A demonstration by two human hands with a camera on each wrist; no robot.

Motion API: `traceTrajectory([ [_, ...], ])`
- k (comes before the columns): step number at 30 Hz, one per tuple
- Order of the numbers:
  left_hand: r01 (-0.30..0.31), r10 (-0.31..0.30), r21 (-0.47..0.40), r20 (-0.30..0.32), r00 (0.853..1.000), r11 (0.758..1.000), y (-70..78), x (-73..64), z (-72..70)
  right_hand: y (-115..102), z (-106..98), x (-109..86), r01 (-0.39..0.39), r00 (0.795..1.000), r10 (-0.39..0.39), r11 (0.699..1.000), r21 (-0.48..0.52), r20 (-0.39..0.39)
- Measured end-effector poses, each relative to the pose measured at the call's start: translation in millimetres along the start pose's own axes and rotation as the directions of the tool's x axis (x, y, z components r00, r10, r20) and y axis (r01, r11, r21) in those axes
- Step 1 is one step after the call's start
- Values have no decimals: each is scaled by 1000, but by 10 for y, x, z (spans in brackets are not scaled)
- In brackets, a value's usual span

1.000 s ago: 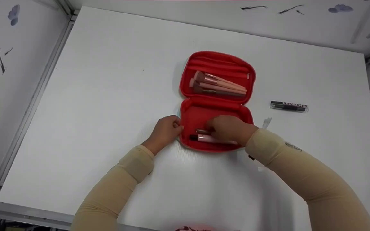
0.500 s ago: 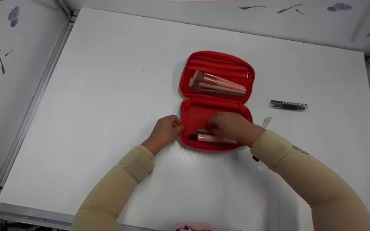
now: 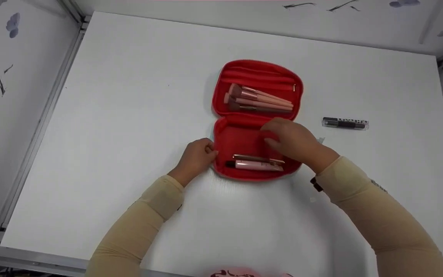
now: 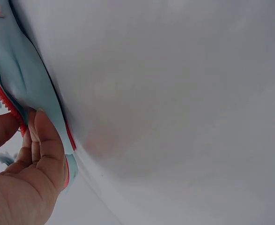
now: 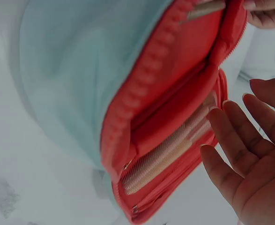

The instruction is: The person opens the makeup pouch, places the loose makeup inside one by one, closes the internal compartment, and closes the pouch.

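A red-lined zip makeup bag (image 3: pixel 240 136) lies unfolded on the table, its light blue outside (image 4: pixel 20 61) showing in the left wrist view. My left hand (image 3: pixel 194 157) pinches the left zipper edge of its near half between thumb and fingers. Above the right side of that half, my right hand (image 3: pixel 296 140) has its fingers spread and nothing in them. A pink tube (image 3: pixel 256 165) with a black cap lies along the near wall, beside a slim rose-gold stick (image 3: pixel 258 158). Several makeup brushes (image 3: pixel 262 100) sit in the far half under a mesh pocket (image 5: pixel 160 161).
On the white table (image 3: pixel 129 96), a clear pack with dark pencils (image 3: pixel 345 123) lies right of the bag. A small translucent scrap (image 3: pixel 321 140) is near my right wrist. White panels stand along the back and sides.
My right hand has lifted off the slim stick and moved up and to the right, its fingers opening and the stick now fully in sight. My left hand has stayed at the bag's edge.
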State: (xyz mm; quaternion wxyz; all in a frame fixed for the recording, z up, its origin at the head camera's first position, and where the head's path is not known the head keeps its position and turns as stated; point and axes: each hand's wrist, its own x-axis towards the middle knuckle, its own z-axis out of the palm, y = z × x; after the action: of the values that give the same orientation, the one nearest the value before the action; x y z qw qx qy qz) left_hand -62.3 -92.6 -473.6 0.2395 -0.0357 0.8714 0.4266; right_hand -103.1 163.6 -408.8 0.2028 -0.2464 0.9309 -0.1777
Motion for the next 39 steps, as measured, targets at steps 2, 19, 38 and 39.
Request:
traceTrajectory([
  [2,-5,5,2,-4,1000,1000,-1,2,6,35,-31,-25,-27,999,28,999,18,-32],
  [19,-58,59,41,-30,998,997,-1,-25,28,537,-179,-286,-198,923,244,964,178,-296],
  [38,-43,45,53,-35,998,998,-5,-15,42,1110,-86,-549,-319,868,362,931,176,-339],
  [39,-45,47,55,-36,998,997,-6,-15,42,1132,-81,-556,-322,866,360,932,163,-347],
])
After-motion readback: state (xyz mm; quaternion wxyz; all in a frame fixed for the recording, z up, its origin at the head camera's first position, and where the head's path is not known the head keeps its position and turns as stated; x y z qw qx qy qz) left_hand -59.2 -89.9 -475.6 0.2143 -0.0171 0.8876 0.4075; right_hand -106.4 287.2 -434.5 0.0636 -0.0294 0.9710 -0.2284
